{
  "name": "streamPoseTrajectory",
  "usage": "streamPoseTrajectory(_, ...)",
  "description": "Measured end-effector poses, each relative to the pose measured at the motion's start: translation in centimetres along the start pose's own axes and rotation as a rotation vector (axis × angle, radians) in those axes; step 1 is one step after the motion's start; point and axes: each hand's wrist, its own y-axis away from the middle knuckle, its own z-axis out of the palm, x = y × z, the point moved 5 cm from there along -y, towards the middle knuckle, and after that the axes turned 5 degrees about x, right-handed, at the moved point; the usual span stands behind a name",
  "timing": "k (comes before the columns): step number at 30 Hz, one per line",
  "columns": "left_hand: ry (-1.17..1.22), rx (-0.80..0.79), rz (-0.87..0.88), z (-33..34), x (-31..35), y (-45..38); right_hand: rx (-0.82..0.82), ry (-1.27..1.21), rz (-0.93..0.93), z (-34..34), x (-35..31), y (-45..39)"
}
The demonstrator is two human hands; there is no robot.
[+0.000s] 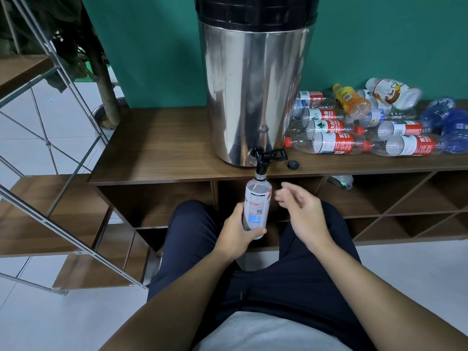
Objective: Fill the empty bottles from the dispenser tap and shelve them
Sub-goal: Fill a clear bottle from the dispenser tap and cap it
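While my left hand [236, 233] grips the clear bottle [257, 207] upright under the black dispenser tap [260, 164] at the desk [162, 150] edge, my right hand [302, 211] hovers beside it, fingers relaxed.

QR code on held bottle [256, 207]

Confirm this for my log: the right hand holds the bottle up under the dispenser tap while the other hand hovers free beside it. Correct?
Wrong hand. The head view shows the left hand holding the bottle under the dispenser tap, while the right hand hovers free beside it.
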Motion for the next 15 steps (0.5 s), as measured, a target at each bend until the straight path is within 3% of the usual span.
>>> streamPoseTrajectory(5,0.001,-0.002,-0.015,0.1,-0.2,-0.2,0.040,-0.057,-0.096,0.1,-6.2,-1.9)
streamPoseTrajectory(15,0.018,0.008,-0.025,-0.1,-0.4,-0.4,-0.046,-0.005,0.001,2.3,-10.0,-3.6)
